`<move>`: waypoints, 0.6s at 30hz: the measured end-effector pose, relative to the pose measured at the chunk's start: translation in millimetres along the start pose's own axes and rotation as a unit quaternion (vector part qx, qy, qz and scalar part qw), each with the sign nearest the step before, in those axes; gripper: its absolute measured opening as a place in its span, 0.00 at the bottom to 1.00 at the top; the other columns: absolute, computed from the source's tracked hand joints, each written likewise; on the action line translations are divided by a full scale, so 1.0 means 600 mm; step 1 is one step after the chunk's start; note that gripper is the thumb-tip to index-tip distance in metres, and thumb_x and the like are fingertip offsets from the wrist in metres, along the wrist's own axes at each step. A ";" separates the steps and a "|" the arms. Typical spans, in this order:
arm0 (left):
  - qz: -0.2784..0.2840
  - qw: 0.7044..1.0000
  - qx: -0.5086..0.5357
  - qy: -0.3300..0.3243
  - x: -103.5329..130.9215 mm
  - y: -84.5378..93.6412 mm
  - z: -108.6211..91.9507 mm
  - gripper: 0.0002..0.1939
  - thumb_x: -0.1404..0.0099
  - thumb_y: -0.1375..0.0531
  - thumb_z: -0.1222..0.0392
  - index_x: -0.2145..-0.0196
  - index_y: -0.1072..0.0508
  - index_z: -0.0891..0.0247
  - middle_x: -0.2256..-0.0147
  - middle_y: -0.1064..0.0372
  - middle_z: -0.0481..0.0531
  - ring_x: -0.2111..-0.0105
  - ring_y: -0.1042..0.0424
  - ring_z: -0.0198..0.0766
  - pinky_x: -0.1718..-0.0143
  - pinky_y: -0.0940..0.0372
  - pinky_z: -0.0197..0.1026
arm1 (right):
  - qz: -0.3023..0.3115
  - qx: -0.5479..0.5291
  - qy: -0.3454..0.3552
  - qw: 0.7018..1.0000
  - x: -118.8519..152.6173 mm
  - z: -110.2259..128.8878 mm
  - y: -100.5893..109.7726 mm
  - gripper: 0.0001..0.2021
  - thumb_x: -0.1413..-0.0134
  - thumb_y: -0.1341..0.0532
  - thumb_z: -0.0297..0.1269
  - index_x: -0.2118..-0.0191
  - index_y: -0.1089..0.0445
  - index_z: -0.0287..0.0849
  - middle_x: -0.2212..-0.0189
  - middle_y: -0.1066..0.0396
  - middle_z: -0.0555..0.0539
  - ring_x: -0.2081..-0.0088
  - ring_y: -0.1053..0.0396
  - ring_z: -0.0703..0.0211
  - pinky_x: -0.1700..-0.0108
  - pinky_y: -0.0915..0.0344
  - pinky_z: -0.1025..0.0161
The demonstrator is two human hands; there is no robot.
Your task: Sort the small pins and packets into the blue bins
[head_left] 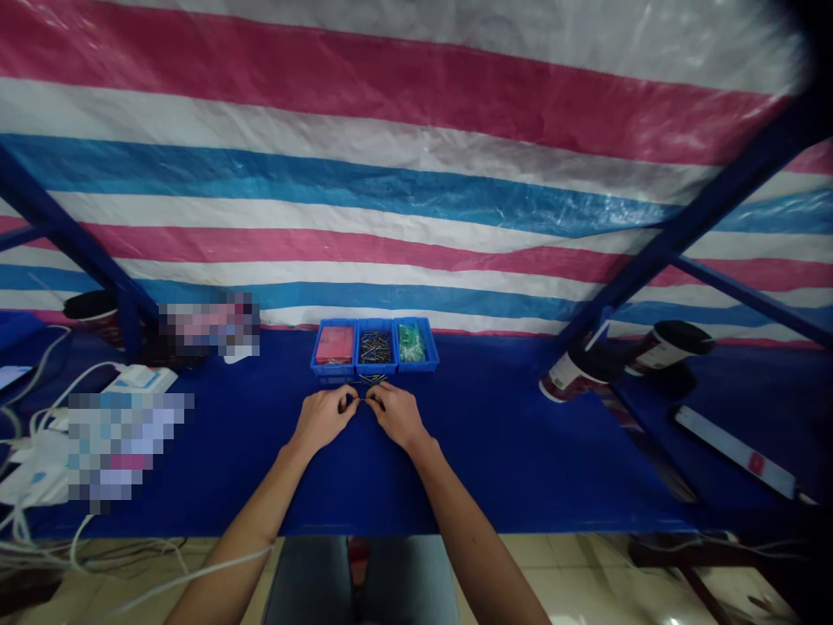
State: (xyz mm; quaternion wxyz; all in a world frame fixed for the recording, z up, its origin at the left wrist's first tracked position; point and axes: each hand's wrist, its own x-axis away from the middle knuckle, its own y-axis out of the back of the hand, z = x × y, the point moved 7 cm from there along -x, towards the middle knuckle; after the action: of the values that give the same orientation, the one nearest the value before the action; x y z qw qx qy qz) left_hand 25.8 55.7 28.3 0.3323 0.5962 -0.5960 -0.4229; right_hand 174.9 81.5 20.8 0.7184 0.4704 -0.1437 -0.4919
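Note:
My left hand (pixel 331 413) and my right hand (pixel 394 411) meet over the blue table, fingertips pinched and nearly touching. Between them is something thin and small that I cannot make out. Just behind the fingertips lies a small pile of dark metal pieces (pixel 373 379). Beyond it stand three joined blue bins: the left holds pink-red pieces (pixel 335 344), the middle one many dark metal pieces (pixel 376 346), and the right one green and clear pieces (pixel 412 344).
Power strips (pixel 39 464) and white cables crowd the left side. At the right stand a dark-lidded tub (pixel 569 373) and another tub (pixel 667 347), near a white phone-like device (pixel 735 451). Blue frame bars slant at both sides before a striped sheet (pixel 390 200).

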 end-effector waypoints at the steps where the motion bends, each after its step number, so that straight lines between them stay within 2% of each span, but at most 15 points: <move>1: 0.000 1.000 0.000 -0.002 0.000 -0.001 0.000 0.08 0.33 0.43 0.54 0.61 0.24 0.53 0.76 0.29 0.43 0.75 0.29 0.35 0.73 0.48 0.35 | 0.001 0.000 0.001 1.000 0.000 0.000 -0.001 0.04 0.36 0.40 0.36 0.60 0.27 0.49 0.63 0.26 0.50 0.64 0.28 0.60 0.64 0.40 0.67; 7: 0.006 1.000 0.012 -0.019 0.000 -0.006 -0.002 0.10 0.34 0.42 0.55 0.57 0.23 0.51 0.76 0.30 0.42 0.74 0.29 0.34 0.72 0.48 0.35 | 0.011 0.001 0.010 1.000 0.001 0.003 -0.002 0.04 0.35 0.42 0.34 0.61 0.29 0.47 0.62 0.26 0.50 0.62 0.28 0.60 0.64 0.41 0.67; 10: 0.006 0.998 0.036 -0.047 0.002 -0.006 -0.007 0.09 0.34 0.42 0.57 0.58 0.23 0.52 0.76 0.30 0.43 0.75 0.31 0.33 0.71 0.45 0.35 | 0.013 -0.016 0.019 1.000 0.001 0.009 0.002 0.05 0.34 0.43 0.34 0.59 0.30 0.47 0.60 0.26 0.50 0.60 0.28 0.60 0.63 0.40 0.67; 18: -0.075 0.980 0.154 -0.100 0.006 0.014 -0.012 0.11 0.32 0.43 0.57 0.65 0.22 0.61 0.68 0.28 0.52 0.67 0.30 0.37 0.62 0.36 0.38 | -0.013 -0.071 0.050 0.996 0.003 0.029 0.018 0.06 0.32 0.45 0.35 0.57 0.31 0.45 0.59 0.27 0.49 0.61 0.28 0.61 0.60 0.38 0.66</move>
State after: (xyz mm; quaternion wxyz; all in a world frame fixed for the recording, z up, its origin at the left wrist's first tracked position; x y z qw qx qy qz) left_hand 28.5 50.7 38.5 0.1427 0.6378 -0.6381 -0.4071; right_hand 170.1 71.6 38.3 0.7500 0.4435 -0.0662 -0.4862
